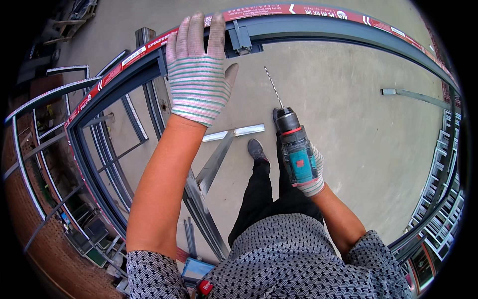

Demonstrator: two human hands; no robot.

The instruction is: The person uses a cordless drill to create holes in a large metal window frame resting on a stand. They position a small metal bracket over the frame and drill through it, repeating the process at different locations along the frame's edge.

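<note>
My left hand (200, 70), in a striped knit glove, lies with fingers stretched over the top bar of a large dark grey metal window frame (308, 29). Red printed protective film (328, 13) covers the bar's outer face. Just right of this hand, a small grey metal bracket (241, 39) sits on the frame's inner side. My right hand (316, 172), gloved too, is wrapped round a teal and black cordless drill (298, 152). Its long twist bit (273, 85) points up toward the frame, apart from it. The drill's body hides most of the right fingers.
A metal stand (214, 162) with a crossbar (235, 132) rises from the concrete floor (358, 124) left of my legs. More metal frames (55, 129) lean at the left. Stacked light-coloured frames (438, 184) lie at the right, near a protruding metal bar (416, 95). My shoe (257, 149) is below.
</note>
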